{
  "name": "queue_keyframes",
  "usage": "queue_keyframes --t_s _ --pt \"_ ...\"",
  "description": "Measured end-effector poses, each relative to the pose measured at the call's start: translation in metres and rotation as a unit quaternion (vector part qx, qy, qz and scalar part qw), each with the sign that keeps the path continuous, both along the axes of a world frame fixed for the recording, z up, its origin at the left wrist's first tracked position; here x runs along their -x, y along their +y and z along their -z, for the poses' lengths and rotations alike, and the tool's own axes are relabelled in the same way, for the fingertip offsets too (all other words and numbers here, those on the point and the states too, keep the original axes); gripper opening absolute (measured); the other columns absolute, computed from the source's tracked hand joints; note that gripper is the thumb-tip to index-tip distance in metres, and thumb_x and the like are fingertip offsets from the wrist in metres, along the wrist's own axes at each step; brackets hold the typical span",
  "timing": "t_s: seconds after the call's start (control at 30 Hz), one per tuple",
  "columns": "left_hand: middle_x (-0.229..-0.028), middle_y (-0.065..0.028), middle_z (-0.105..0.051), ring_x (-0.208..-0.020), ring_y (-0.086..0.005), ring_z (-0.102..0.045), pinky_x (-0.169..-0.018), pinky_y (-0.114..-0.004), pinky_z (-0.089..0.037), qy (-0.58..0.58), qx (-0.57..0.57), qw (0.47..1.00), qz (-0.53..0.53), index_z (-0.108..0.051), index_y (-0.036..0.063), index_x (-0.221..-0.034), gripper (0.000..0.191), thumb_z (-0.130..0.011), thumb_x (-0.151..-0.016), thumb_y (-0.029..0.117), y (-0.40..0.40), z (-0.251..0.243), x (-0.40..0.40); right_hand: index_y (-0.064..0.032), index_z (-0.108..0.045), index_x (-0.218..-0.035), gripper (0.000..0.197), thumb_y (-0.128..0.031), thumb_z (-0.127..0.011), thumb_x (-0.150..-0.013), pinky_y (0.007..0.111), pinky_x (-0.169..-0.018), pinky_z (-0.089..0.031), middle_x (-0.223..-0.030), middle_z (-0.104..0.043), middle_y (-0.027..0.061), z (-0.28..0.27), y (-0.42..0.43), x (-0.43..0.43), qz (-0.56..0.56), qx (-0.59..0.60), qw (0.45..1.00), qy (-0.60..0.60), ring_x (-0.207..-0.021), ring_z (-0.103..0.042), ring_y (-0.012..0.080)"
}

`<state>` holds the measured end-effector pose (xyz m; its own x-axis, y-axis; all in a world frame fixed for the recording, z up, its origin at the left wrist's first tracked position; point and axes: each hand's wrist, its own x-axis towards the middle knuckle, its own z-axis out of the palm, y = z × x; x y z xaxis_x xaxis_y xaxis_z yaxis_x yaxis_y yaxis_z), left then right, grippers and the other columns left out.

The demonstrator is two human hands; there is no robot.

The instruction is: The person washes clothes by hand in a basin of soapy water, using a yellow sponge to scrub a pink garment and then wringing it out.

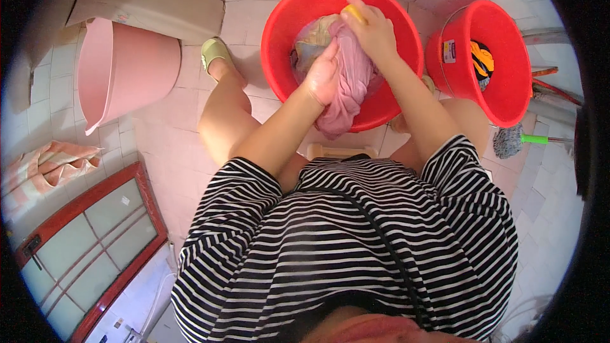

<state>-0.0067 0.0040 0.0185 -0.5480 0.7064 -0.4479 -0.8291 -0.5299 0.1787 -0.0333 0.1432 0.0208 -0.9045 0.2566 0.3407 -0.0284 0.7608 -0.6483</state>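
Note:
A large red plastic basin [281, 24] stands on the floor before me, with wet light-coloured cloth [315, 38] in it. Above its near side, my left hand [325, 75] holds a twisted pink cloth [351, 88], whose lower end hangs over the near rim. My right hand [374, 28] grips a yellow bar [355, 13], probably soap, against the upper part of the same cloth. The undersides of the fingers are partly hidden.
At the right stands a red bucket [445, 64] holding orange and black cloth [482, 62], with a mop head [508, 142] near it. A pink tub [143, 66] is at the left, by a cardboard box [157, 0]. A low stool [340, 149] is beneath me.

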Motion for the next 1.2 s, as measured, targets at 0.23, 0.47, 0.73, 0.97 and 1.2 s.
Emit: queue_keyframes --t_s 0.23,0.47,0.73,0.97,1.2 --pt "-0.131 -0.0094 -0.047 -0.12 -0.0236 -0.045 -0.102 -0.039 -0.035 0.058 0.046 0.997 -0.007 -0.039 0.0054 -0.131 0.052 -0.033 -0.095 0.042 -0.008 -0.006 0.003 -0.0229 -0.063 -0.105 0.036 -0.04 -0.065 -0.073 0.04 -0.084 -0.039 -0.109 -0.057 0.0051 -0.028 -0.041 -0.048 -0.174 -0.062 0.981 0.063 -0.094 -0.051 0.026" --pt "-0.105 -0.0175 -0.06 -0.091 -0.0271 -0.063 -0.078 -0.038 -0.053 0.138 0.098 0.983 0.076 -0.049 -0.0036 -0.116 0.036 -0.059 -0.084 0.009 -0.023 -0.035 0.007 -0.0105 -0.056 -0.117 0.053 -0.053 -0.05 -0.086 0.035 -0.09 -0.044 -0.114 -0.059 0.0071 -0.02 0.022 -0.003 -0.012 0.474 0.854 -0.216 -0.106 -0.055 0.0233" --pt "-0.1 -0.0126 -0.062 -0.092 -0.0212 -0.062 -0.076 -0.03 -0.052 0.166 0.129 0.963 0.168 -0.056 -0.0031 -0.11 0.034 -0.065 -0.081 0.011 -0.029 -0.026 0.034 -0.003 -0.044 -0.125 0.053 -0.016 -0.066 -0.079 0.033 -0.091 -0.047 -0.12 -0.053 0.0111 0.016 0.017 -0.034 -0.245 0.717 0.554 -0.345 -0.106 -0.055 0.0196" --pt "-0.086 -0.0096 -0.062 -0.073 -0.02 -0.062 -0.068 -0.028 -0.052 0.282 0.447 0.842 -0.109 -0.051 -0.0061 -0.1 0.043 -0.074 -0.075 0.02 -0.01 -0.015 0.03 -0.0044 -0.044 -0.122 0.054 -0.003 -0.064 -0.072 0.032 -0.081 -0.052 -0.111 -0.056 0.009 0.001 0.013 -0.015 -0.166 0.693 0.641 -0.286 -0.096 -0.059 0.019" --pt "-0.13 -0.0166 -0.037 -0.121 -0.0304 -0.037 -0.097 -0.046 -0.036 0.007 0.367 0.926 -0.092 -0.044 0.0044 -0.119 0.067 -0.054 -0.079 0.058 -0.023 -0.007 0.026 -0.0056 -0.04 -0.125 0.062 0.001 -0.063 -0.068 0.031 -0.077 -0.051 -0.105 -0.056 0.0057 -0.029 -0.017 -0.02 -0.112 0.49 0.856 -0.118 -0.091 -0.058 0.0197"
